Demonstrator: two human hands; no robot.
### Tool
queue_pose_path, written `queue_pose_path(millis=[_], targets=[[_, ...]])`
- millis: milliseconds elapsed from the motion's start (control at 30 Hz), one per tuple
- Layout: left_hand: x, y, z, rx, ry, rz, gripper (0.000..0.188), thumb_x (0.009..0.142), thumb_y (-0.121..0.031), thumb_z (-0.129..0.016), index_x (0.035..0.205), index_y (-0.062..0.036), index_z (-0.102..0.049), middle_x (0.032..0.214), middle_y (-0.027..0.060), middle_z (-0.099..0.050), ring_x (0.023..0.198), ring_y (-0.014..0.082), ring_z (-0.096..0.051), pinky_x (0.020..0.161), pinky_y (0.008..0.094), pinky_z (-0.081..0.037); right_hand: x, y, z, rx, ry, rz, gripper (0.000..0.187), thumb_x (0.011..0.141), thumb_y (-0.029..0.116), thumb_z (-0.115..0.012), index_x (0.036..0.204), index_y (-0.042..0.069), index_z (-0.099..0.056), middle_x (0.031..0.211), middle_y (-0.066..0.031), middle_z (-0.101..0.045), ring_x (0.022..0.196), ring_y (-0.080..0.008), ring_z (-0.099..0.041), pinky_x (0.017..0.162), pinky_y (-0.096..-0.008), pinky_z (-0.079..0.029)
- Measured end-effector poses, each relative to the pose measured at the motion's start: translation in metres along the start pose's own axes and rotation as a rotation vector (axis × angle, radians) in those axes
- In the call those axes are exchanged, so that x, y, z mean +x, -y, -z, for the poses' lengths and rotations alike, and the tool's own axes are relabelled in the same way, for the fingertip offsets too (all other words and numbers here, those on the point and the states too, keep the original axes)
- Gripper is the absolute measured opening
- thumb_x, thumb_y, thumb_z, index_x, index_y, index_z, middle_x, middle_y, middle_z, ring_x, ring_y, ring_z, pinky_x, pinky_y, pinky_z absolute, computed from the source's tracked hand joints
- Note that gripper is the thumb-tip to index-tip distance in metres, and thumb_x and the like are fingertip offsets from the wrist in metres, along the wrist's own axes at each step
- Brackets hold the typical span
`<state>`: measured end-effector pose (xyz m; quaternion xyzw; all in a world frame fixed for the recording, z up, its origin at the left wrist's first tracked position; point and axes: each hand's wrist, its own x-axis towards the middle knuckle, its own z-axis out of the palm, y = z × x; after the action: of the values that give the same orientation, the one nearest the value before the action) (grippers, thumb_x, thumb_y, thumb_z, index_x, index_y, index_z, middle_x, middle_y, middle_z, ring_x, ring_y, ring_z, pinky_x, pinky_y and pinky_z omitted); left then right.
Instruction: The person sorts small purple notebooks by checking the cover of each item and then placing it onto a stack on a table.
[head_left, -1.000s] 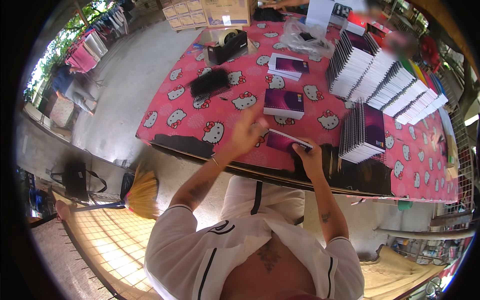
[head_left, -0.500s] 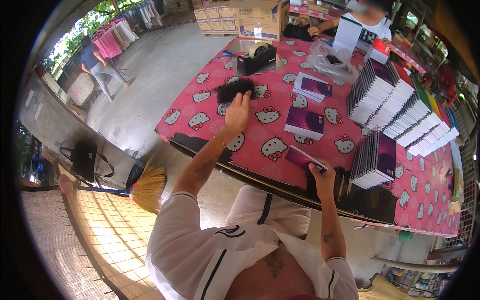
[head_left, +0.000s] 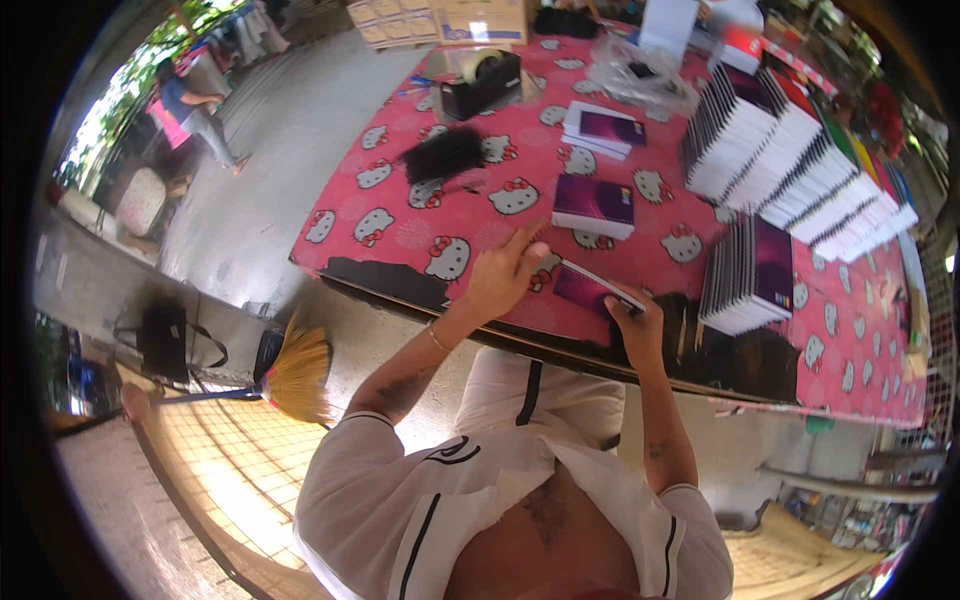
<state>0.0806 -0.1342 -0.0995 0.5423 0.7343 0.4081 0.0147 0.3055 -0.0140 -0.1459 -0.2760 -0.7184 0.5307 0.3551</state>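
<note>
My right hand [head_left: 637, 328] grips a small purple-covered notebook [head_left: 588, 290] by its right end, tilted over the table's near edge, its white page edge facing up. Just left of it is my left hand [head_left: 508, 272], thumb and fingers drawn close together; anything between them is too small or blurred to make out. Beyond that hand lies a bristly black heap of thin binding pieces [head_left: 442, 155]. A short stack of purple notebooks [head_left: 594, 206] sits past the held one, with a few looser notebooks [head_left: 604, 130] farther back.
Tall rows of spiral-bound notebooks [head_left: 735, 130] fill the right side, with a nearer black-spined stack [head_left: 748, 275]. A black tape dispenser [head_left: 482, 85], a clear plastic bag [head_left: 640, 75] and cartons [head_left: 480, 22] stand at the back. A broom [head_left: 298, 375] is left of the table. Another person [head_left: 195, 110] walks at far left.
My left hand has left the black heap and come back toward me, beside the held notebook. My right hand still holds the notebook. The view has shifted, and the person at far left has turned.
</note>
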Motion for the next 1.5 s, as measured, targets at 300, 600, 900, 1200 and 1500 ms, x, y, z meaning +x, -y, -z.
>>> queue_pose_path(millis=[300, 600, 900, 1200, 1500], targets=[[-0.001, 0.001, -0.011, -0.215, -0.017, -0.181, 0.025, 0.085, -0.006, -0.072, 0.109, -0.0062, -0.073, 0.086, 0.0093, -0.070, 0.065, 0.0236, -0.067, 0.055, 0.0318, -0.050, -0.001, -0.008, 0.000, 0.170, 0.023, -0.086, 0.027, 0.092, 0.006, -0.070, 0.117, -0.003, -0.069, 0.104, -0.0045, -0.071, 0.095, -0.0098, -0.062, 0.088, -0.0252, -0.048], [-0.007, 0.006, -0.008, -0.187, -0.058, -0.171, 0.022, 0.084, -0.005, -0.072, 0.107, -0.0056, -0.072, 0.086, 0.0097, -0.069, 0.068, 0.0226, -0.069, 0.055, 0.0319, -0.051, -0.001, -0.008, -0.002, 0.183, 0.010, -0.049, 0.024, 0.093, 0.005, -0.068, 0.117, 0.000, -0.070, 0.098, -0.0018, -0.068, 0.088, -0.0070, -0.058, 0.080, -0.0227, -0.047], [0.002, 0.009, -0.002, -0.148, 0.111, -0.128, 0.018, 0.086, -0.007, -0.072, 0.104, -0.0039, -0.069, 0.088, 0.0103, -0.069, 0.069, 0.0231, -0.069, 0.060, 0.0313, -0.055, -0.001, -0.007, -0.001, 0.258, 0.032, -0.038, 0.026, 0.093, 0.008, -0.070, 0.117, -0.002, -0.069, 0.105, -0.0042, -0.071, 0.095, -0.0093, -0.061, 0.087, -0.0257, -0.049], [0.030, 0.013, 0.001, -0.313, 0.531, -0.100, 0.027, 0.088, -0.015, -0.074, 0.113, -0.0088, -0.065, 0.103, 0.0096, -0.065, 0.080, 0.0245, -0.068, 0.064, 0.0343, -0.054, -0.002, -0.005, -0.001, 0.206, 0.050, -0.046, 0.025, 0.093, 0.008, -0.070, 0.116, -0.001, -0.070, 0.100, -0.0008, -0.068, 0.088, -0.0075, -0.059, 0.079, -0.0227, -0.047], [-0.044, -0.029, -0.042, 0.489, 0.145, -0.374, 0.081, 0.099, -0.054, -0.045, 0.152, 0.0048, -0.027, 0.158, 0.0265, -0.026, 0.146, 0.0470, -0.022, 0.113, 0.0693, -0.010, -0.015, 0.021, -0.014, 0.333, -0.128, -0.147, 0.027, 0.092, 0.011, -0.072, 0.118, 0.001, -0.070, 0.093, 0.0030, -0.064, 0.080, -0.0046, -0.054, 0.070, -0.0213, -0.046]])
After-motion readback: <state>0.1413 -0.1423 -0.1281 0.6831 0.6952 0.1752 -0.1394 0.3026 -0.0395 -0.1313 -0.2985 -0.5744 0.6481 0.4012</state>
